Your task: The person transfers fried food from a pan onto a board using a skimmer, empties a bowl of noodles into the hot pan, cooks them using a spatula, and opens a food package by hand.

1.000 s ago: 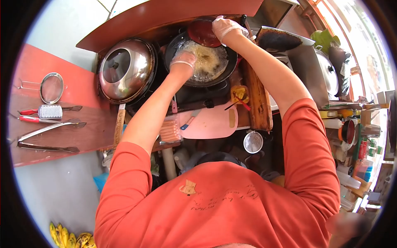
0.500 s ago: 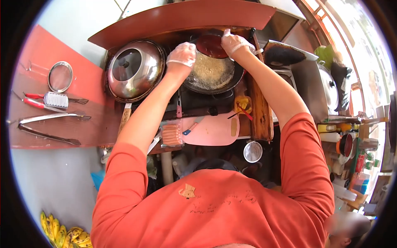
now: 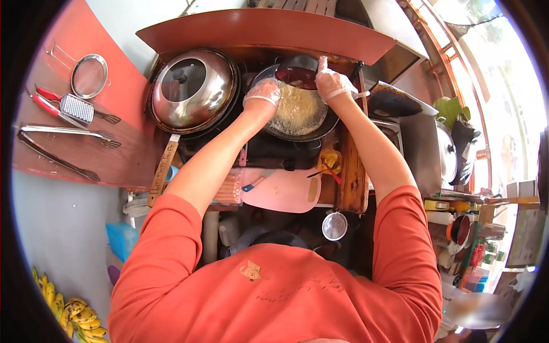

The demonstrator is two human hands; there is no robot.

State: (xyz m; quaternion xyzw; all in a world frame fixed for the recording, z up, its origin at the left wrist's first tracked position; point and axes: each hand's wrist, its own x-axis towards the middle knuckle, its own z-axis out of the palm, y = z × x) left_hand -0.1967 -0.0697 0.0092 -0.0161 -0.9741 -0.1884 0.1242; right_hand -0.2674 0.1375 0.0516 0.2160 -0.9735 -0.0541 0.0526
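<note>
Bowl (image 3: pixel 297 78) held over frothing wok (image 3: pixel 328 125).
Right hand (image 3: pixel 336 83) pinches its rim; left hand (image 3: pixel 265 92): closure cannot be told. A slip could splash hot oil (image 3: pixel 293 118).

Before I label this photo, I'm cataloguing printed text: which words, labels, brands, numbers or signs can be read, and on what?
Nothing can be read.
Red shirt: dark script lines, too small and blurred.
Wooden handle: dark marks, too blurred to tell whether they are letters.
Yellow box at right: any print is too small.
</note>
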